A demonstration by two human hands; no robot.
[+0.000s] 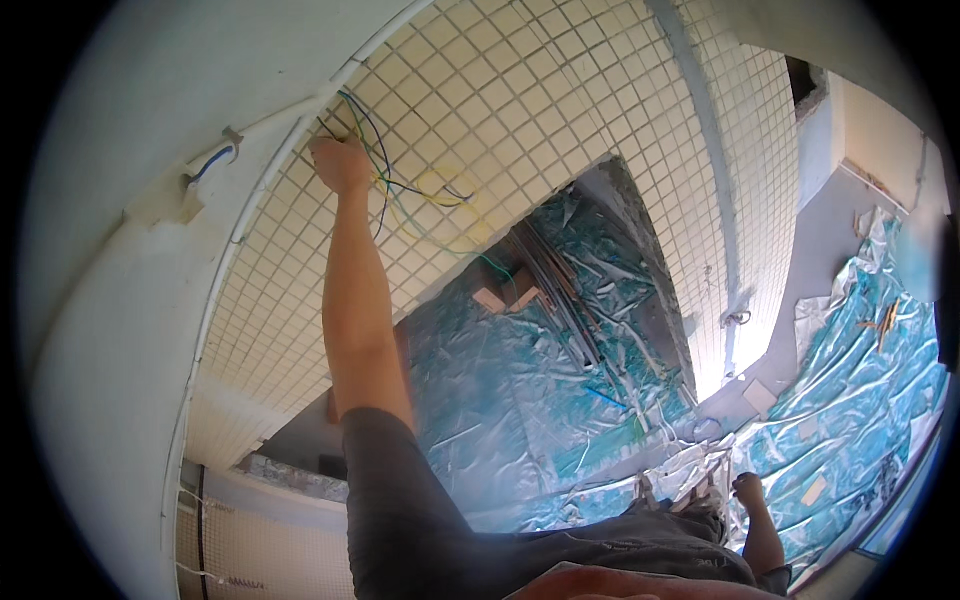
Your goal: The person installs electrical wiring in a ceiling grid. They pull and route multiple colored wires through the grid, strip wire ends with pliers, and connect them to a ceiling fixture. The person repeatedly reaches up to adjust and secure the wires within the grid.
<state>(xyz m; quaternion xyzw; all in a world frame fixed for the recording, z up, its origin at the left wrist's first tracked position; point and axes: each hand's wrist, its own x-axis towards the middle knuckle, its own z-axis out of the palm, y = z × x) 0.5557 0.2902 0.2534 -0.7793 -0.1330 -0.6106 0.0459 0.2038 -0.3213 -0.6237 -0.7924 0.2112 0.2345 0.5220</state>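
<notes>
My left hand is raised at the tiled wall, its fingers closed on thin wires beside a white conduit along the wall's edge. Loose blue, green and yellow wires hang about the hand, and a green one trails down over the tiles. My right hand is low at the right of the view, fingers curled; what it holds, if anything, I cannot make out.
A rough-edged doorway opens in the tiles. Below, creased blue sheeting covers the floor, with long bars and cardboard on it. A white wall with a short blue wire fills the left.
</notes>
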